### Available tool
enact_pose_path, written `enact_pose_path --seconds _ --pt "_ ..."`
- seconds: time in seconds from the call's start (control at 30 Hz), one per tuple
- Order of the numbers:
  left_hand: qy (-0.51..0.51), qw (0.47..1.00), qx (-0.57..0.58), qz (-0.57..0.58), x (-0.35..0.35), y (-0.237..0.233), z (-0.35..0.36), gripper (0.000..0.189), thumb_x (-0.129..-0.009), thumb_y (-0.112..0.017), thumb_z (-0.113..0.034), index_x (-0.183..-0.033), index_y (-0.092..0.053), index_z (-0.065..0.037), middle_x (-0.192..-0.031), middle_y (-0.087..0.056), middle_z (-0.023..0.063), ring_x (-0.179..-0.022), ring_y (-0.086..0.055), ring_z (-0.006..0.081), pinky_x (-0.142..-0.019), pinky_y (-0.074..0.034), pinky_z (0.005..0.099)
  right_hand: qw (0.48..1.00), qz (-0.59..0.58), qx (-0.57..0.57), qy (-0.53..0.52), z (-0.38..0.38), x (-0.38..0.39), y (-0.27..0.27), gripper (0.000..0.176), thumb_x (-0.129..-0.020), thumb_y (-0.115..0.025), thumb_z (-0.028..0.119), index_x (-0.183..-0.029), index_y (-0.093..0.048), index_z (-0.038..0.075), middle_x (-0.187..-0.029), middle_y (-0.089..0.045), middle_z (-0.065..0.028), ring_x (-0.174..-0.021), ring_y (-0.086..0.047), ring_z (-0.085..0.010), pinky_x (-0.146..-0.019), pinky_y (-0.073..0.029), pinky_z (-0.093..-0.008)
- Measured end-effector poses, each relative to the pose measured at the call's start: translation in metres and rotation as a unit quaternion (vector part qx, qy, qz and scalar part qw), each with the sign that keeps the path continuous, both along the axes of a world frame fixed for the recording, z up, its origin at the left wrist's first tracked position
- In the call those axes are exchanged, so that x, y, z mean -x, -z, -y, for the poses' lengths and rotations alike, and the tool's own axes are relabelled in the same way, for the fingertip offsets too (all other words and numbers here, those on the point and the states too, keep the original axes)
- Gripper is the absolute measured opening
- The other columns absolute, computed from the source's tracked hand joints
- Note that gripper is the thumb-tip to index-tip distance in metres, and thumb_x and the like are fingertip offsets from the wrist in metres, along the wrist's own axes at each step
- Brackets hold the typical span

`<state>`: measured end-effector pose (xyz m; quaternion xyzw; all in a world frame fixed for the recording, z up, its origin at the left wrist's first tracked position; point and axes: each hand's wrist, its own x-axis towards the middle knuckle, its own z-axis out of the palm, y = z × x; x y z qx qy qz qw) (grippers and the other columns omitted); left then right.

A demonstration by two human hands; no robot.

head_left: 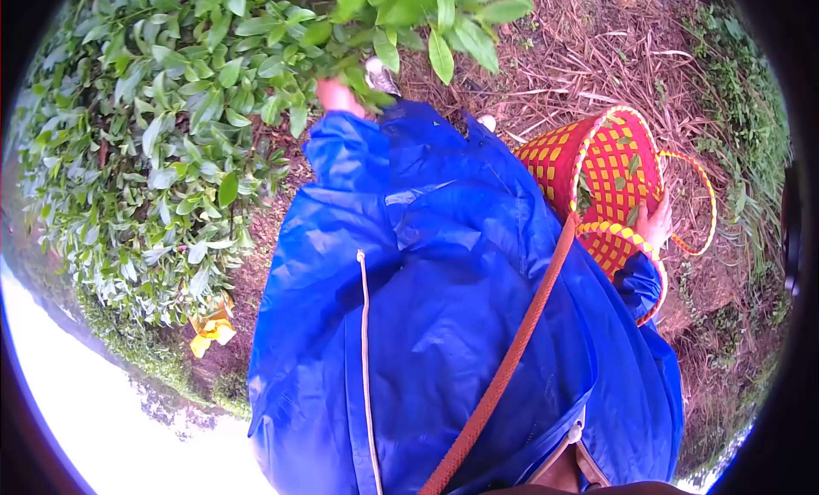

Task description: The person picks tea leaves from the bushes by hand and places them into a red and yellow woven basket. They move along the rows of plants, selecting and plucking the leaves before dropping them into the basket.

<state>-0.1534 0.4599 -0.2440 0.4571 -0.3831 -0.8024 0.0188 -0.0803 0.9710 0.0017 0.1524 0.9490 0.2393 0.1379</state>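
Note:
My left hand reaches in among the leafy branches of a green bush. Leaves cover its fingers, so whether it holds anything is hidden. On my other side hangs a red and yellow woven basket, tilted with its mouth facing me. Several loose green leaves lie inside it. My right hand is closed on the basket's rim, fingertips over the inner side, and its blue sleeve passes through a woven loop.
A reddish-brown strap runs across my blue raincoat to the basket. A thin woven handle sticks out beyond the rim. Dry stalks cover the ground ahead, with grass at the right. Something yellow sits low beside the bush.

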Motion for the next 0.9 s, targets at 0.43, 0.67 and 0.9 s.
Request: enact_pose_path --seconds 0.43,0.67,0.9 --pt "-0.009 0.957 -0.279 0.082 -0.086 -0.068 0.033 0.03 -0.077 -0.053 -0.036 -0.084 -0.048 -0.008 -0.062 -0.048 0.0054 -0.049 -0.048 0.0149 -0.042 -0.042 0.0305 0.994 -0.102 0.023 -0.007 0.065 0.017 -0.044 0.063 -0.07 -0.056 0.027 -0.125 -0.026 0.016 -0.11 -0.045 -0.0119 -0.099 -0.044 -0.0279 -0.086 -0.029 -0.042" --pt "0.02 0.947 -0.289 0.139 -0.059 -0.017 0.054 0.026 -0.074 -0.058 -0.033 -0.081 -0.051 -0.009 -0.062 -0.051 0.0049 -0.053 -0.05 0.0204 -0.048 -0.044 0.0357 0.986 -0.155 0.052 -0.017 0.067 0.008 -0.056 0.064 -0.068 -0.058 0.028 -0.122 -0.029 0.011 -0.102 -0.048 -0.017 -0.093 -0.047 -0.0322 -0.078 -0.037 -0.0409" --pt "0.116 0.943 -0.255 0.18 -0.014 0.016 0.031 0.025 -0.074 -0.053 -0.032 -0.083 -0.053 -0.008 -0.07 -0.055 0.0076 -0.063 -0.054 0.0218 -0.056 -0.044 0.0362 0.975 -0.145 0.168 0.006 0.059 0.018 -0.018 0.065 -0.066 -0.059 0.02 -0.123 -0.028 0.008 -0.106 -0.046 -0.0191 -0.096 -0.046 -0.0337 -0.081 -0.037 -0.0389"
